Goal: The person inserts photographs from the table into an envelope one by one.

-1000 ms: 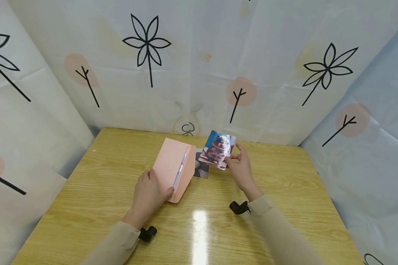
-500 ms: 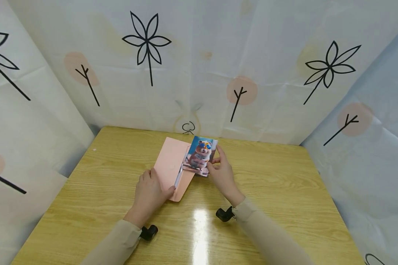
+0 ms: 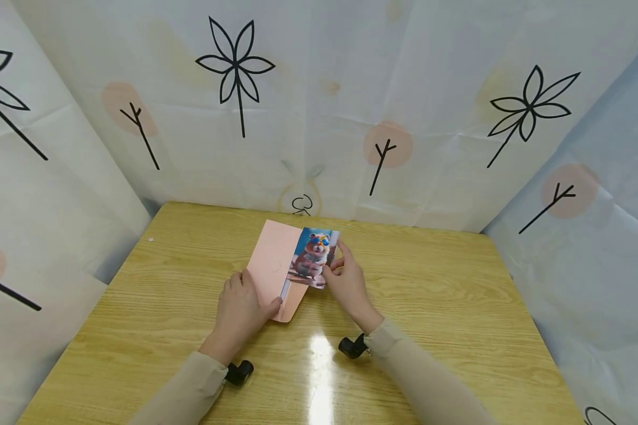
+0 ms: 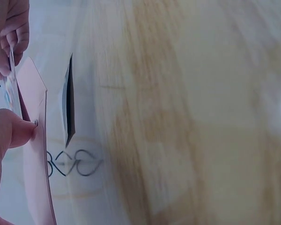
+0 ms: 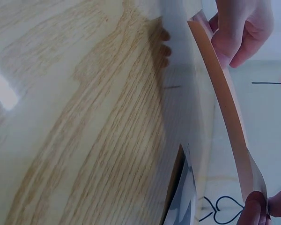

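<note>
A pink envelope (image 3: 273,254) is tilted up above the table, its flap folded out toward the right. My left hand (image 3: 241,307) grips its lower left part, the thumb (image 4: 16,129) at the opening. Something pale shows inside the slot. Between thumb and fingers, my right hand (image 3: 349,284) pinches the right edge of a glossy photo card (image 3: 312,257) picturing a hamster in sunglasses. The card overlaps the envelope's opening and flap; whether its left edge is inside cannot be told. A grey and black card (image 5: 183,194) lies on the table, hidden in the head view.
The wooden table (image 3: 446,307) ends at a patterned cloth backdrop (image 3: 308,118), with cloth walls at both sides. Black wrist cameras hang by both sleeves. A small white speck (image 3: 150,239) sits near the left edge.
My right hand has carried the hamster card left and slightly down, from beside the envelope to over its opening. The left hand and envelope have barely moved. The grey card is now covered in the head view.
</note>
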`<action>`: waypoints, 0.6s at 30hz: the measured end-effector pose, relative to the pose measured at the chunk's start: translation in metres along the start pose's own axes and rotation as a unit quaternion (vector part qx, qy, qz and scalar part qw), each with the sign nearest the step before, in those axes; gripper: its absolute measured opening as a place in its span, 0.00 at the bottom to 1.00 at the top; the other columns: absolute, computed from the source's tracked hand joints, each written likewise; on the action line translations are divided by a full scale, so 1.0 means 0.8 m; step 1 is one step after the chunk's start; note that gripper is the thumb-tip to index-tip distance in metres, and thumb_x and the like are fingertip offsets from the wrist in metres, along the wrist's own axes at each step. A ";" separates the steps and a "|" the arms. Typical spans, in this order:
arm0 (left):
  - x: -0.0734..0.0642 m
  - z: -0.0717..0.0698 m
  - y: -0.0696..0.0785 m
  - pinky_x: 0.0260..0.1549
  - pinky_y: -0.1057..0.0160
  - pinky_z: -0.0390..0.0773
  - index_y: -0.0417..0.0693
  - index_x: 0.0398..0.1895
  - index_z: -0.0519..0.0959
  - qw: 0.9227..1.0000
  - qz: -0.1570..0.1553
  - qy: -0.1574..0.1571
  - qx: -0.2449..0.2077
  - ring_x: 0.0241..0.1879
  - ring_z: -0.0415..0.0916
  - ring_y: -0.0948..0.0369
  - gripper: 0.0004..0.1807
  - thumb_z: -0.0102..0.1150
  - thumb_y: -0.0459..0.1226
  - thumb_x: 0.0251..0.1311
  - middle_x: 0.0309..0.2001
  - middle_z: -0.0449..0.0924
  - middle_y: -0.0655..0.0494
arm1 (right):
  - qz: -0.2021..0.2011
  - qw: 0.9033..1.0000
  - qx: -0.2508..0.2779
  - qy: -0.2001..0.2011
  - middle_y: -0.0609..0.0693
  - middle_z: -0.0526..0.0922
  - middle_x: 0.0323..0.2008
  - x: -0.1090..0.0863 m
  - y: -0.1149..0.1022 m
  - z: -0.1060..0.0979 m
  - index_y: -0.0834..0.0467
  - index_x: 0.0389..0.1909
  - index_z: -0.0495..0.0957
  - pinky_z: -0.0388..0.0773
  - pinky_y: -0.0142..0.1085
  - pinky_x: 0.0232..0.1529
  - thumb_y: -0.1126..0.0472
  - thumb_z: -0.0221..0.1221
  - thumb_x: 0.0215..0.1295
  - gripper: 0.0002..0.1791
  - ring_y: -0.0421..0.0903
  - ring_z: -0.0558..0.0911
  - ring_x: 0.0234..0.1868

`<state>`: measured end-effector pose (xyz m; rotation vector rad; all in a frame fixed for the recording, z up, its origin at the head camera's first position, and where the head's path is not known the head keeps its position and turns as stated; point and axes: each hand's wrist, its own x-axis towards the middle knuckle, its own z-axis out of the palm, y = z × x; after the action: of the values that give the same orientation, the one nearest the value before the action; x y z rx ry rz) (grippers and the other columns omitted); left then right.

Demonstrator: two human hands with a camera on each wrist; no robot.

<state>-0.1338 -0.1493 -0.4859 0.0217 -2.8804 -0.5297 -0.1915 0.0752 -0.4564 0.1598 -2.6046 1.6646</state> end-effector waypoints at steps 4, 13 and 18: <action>0.001 0.000 0.001 0.49 0.42 0.71 0.16 0.60 0.61 1.000 -0.003 -0.003 0.005 0.50 0.68 0.35 0.58 0.64 0.62 0.47 0.52 0.67 0.24 | -0.002 1.000 0.005 -0.010 0.54 0.76 0.33 -0.002 0.000 0.004 0.58 0.74 0.55 0.75 0.32 0.24 0.67 0.61 0.62 0.40 0.45 0.78 0.28; 0.001 -0.002 0.002 0.46 0.42 0.73 0.17 0.59 0.61 1.000 -0.014 -0.003 0.007 0.47 0.69 0.36 0.57 0.64 0.63 0.47 0.49 0.68 0.25 | 0.008 0.999 0.010 -0.046 0.53 0.75 0.33 -0.009 -0.004 0.012 0.58 0.74 0.54 0.73 0.31 0.25 0.66 0.61 0.62 0.41 0.44 0.76 0.28; 0.001 -0.004 0.004 0.45 0.42 0.73 0.18 0.58 0.61 1.000 -0.017 -0.005 0.003 0.47 0.69 0.37 0.57 0.64 0.63 0.46 0.49 0.68 0.26 | -0.005 0.999 0.003 -0.054 0.52 0.76 0.33 -0.010 -0.009 0.014 0.58 0.74 0.54 0.75 0.33 0.27 0.66 0.62 0.63 0.40 0.44 0.77 0.30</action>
<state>-0.1336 -0.1476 -0.4818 0.0704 -2.8957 -0.5283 -0.1824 0.0626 -0.4558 0.2706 -2.6710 1.7060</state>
